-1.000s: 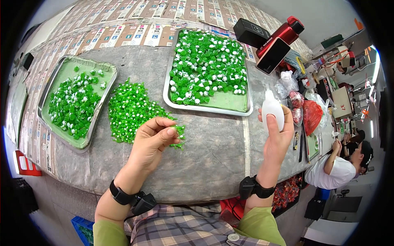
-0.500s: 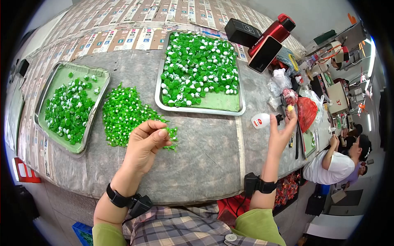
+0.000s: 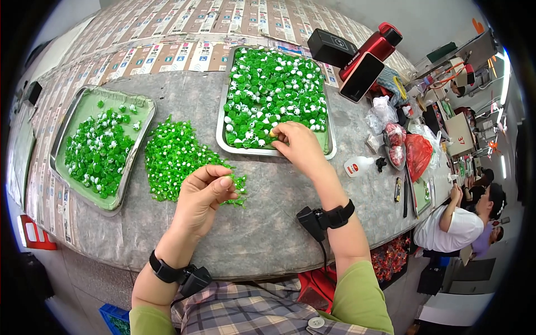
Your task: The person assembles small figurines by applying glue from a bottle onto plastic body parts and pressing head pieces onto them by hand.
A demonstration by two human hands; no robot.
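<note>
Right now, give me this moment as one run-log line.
left hand: pinching, at loose green pile | right hand: fingers in right tray of green pieces | glue bottle: lying on table

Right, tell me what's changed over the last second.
The right hand let go of the small white bottle, which now lies on the table, and moved left to the green pieces in the right tray. The left hand stayed by the loose green pile.

R hand (image 3: pixel 298 146) in bead tray (image 3: pixel 330 146); L hand (image 3: pixel 202 195) pinching beads (image 3: pixel 176 159).
</note>
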